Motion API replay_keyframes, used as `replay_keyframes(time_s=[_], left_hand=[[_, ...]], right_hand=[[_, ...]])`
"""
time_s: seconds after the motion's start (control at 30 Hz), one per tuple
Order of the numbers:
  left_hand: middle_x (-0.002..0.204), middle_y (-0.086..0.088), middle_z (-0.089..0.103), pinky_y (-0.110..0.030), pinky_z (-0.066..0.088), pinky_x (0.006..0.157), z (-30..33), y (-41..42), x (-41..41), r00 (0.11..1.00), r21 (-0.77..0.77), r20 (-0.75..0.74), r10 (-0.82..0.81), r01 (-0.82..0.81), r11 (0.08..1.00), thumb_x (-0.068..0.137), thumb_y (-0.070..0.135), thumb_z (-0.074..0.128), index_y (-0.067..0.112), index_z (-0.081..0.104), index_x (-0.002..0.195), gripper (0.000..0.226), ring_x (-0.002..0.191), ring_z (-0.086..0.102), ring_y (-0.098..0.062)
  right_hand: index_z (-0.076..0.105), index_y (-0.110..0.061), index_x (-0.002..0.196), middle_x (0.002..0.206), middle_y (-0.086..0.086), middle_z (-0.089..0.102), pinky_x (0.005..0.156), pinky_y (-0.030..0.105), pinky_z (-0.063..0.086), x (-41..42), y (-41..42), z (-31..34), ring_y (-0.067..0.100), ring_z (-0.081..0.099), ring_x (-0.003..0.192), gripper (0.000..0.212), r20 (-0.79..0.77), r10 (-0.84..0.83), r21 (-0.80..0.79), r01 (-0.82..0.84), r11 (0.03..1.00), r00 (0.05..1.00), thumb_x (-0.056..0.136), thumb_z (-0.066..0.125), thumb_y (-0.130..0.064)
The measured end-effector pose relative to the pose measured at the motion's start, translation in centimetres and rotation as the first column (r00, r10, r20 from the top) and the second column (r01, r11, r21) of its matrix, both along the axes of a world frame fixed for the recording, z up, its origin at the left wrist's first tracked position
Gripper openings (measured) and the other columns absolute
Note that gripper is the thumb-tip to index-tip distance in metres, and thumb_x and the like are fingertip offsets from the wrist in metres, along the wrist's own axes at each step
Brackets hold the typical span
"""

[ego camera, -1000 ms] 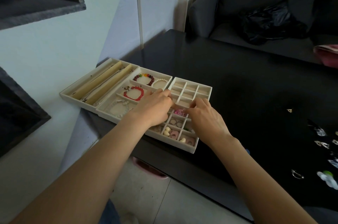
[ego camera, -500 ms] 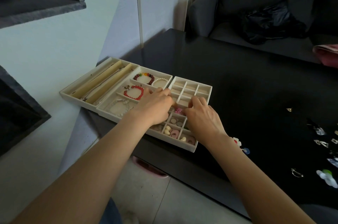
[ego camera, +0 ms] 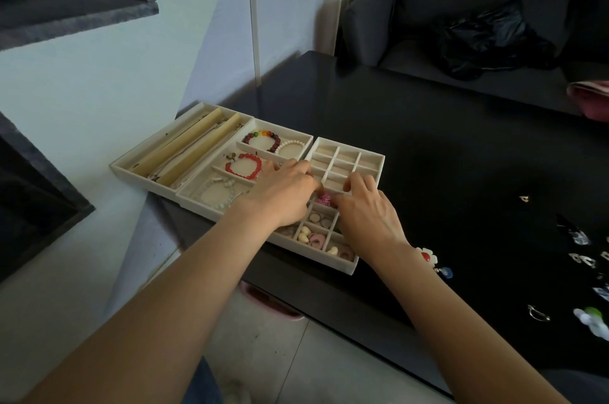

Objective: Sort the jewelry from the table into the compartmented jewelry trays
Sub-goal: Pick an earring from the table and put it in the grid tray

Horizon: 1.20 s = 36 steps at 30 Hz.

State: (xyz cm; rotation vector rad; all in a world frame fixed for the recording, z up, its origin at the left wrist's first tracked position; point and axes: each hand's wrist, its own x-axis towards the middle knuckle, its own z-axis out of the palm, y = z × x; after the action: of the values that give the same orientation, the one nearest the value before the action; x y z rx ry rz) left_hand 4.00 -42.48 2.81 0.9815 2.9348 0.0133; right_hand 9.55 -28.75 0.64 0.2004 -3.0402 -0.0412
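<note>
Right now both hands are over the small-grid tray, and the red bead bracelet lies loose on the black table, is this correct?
Not quite. The head view shows both hands, left hand and right hand, over the small-grid tray, but the red bead bracelet lies in a compartment of the middle tray, not loose on the black table.

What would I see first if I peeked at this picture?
Two hands, the left hand and the right hand, meet over the small-compartment jewelry tray at the near edge of the black table. Just left of them a bright red bead bracelet lies in the bracelet tray. Far to the right, small shiny earrings lie scattered on the table.
</note>
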Motion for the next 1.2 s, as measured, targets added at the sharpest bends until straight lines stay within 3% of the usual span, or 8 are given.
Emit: replay_keyframes(time_s=[0.2, 0.37, 0.63, 0.7, 0.8, 1.0, 1.1, 1.2], left_hand=[[0.129, 0.001, 0.043, -0.038, 0.038, 0.098, 0.1, -0.2, 0.2, 0.999, 0.076, 0.025, -0.025, 0.023, 0.997, 0.086, -0.001, 0.049, 0.024, 0.053, 0.13, 0.051, 0.123, 0.039, -0.016], [0.13, 0.001, 0.045, -0.036, 0.04, 0.097, 0.5, -0.2, 0.4, 1.0, 0.102, 0.007, -0.021, 0.02, 0.995, 0.087, 0.0, 0.05, 0.023, 0.054, 0.13, 0.049, 0.12, 0.042, -0.017], [0.134, 0.002, 0.046, -0.02, 0.043, 0.084, 1.1, 3.9, 2.7, 0.996, 0.351, 0.038, -0.076, 0.058, 0.934, 0.09, 0.004, 0.052, 0.022, 0.051, 0.132, 0.045, 0.113, 0.052, -0.012], [0.136, 0.002, 0.045, -0.021, 0.042, 0.086, 0.8, 5.4, 3.4, 0.989, 0.365, 0.088, -0.122, 0.081, 0.928, 0.092, 0.002, 0.047, 0.021, 0.051, 0.133, 0.046, 0.115, 0.051, -0.013], [0.142, 0.004, 0.039, -0.022, 0.034, 0.099, -0.1, 7.5, 4.3, 0.952, 0.345, 0.216, -0.215, 0.131, 0.929, 0.093, -0.003, 0.04, 0.019, 0.048, 0.136, 0.049, 0.129, 0.041, -0.014], [0.152, 0.006, 0.027, -0.027, 0.025, 0.111, -1.8, 9.9, 5.4, 0.888, 0.233, 0.339, -0.31, 0.24, 0.942, 0.091, -0.004, 0.037, 0.025, 0.048, 0.137, 0.056, 0.14, 0.025, -0.014], [0.15, 0.003, 0.03, -0.034, 0.028, 0.112, -2.4, 10.8, 5.6, 0.892, 0.157, 0.31, -0.33, 0.294, 0.943, 0.091, 0.002, 0.04, 0.03, 0.05, 0.135, 0.052, 0.139, 0.026, -0.017], [0.143, 0.002, 0.04, -0.035, 0.036, 0.104, -2.4, 11.4, 5.4, 0.914, 0.137, 0.202, -0.351, 0.329, 0.934, 0.094, 0.015, 0.048, 0.028, 0.055, 0.131, 0.04, 0.131, 0.036, -0.018]], right_hand=[[0.051, -0.025, 0.132, 0.129, 0.004, 0.038, 0.096, 0.03, 0.04, -0.3, 0.4, 0.0, 0.019, 0.036, 0.12, 0.041, 0.034, 0.001, -0.048, 0.0, 0.999, 0.999, 0.091, 0.056, -0.024], [0.053, -0.022, 0.132, 0.129, 0.001, 0.042, 0.095, 0.029, 0.045, 0.0, 1.3, 0.8, 0.015, 0.039, 0.12, 0.041, 0.072, -0.023, -0.235, 0.04, 0.971, 0.997, 0.091, 0.058, -0.017], [0.045, -0.024, 0.138, 0.143, -0.002, 0.043, 0.094, 0.024, 0.043, 3.7, 6.4, 2.0, 0.013, 0.046, 0.126, 0.045, 0.16, -0.205, -0.405, 0.254, 0.879, 0.966, 0.097, 0.043, -0.009], [0.04, -0.027, 0.141, 0.143, 0.0, 0.043, 0.082, 0.02, 0.05, 4.7, 7.8, 1.9, 0.011, 0.055, 0.113, 0.048, 0.212, -0.253, -0.457, 0.325, 0.828, 0.944, 0.097, 0.043, -0.008], [0.036, -0.027, 0.143, 0.139, 0.001, 0.047, 0.062, 0.014, 0.046, 6.1, 10.1, 1.5, 0.011, 0.06, 0.102, 0.049, 0.3, -0.277, -0.542, 0.402, 0.738, 0.913, 0.098, 0.044, -0.01], [0.034, -0.025, 0.143, 0.143, 0.002, 0.04, 0.104, 0.033, 0.037, 8.2, 12.5, 0.4, 0.019, 0.038, 0.132, 0.072, 0.377, -0.234, -0.457, 0.4, 0.794, 0.896, 0.082, 0.071, -0.03], [0.042, -0.026, 0.135, 0.135, 0.003, 0.039, 0.102, 0.032, 0.039, 8.6, 13.0, -0.2, 0.019, 0.037, 0.128, 0.066, 0.35, -0.234, -0.449, 0.382, 0.808, 0.907, 0.078, 0.075, -0.029], [0.053, -0.022, 0.12, 0.124, 0.002, 0.043, 0.093, 0.027, 0.041, 8.6, 13.2, -0.9, 0.017, 0.04, 0.12, 0.044, 0.291, -0.244, -0.462, 0.359, 0.811, 0.925, 0.081, 0.072, -0.028]])
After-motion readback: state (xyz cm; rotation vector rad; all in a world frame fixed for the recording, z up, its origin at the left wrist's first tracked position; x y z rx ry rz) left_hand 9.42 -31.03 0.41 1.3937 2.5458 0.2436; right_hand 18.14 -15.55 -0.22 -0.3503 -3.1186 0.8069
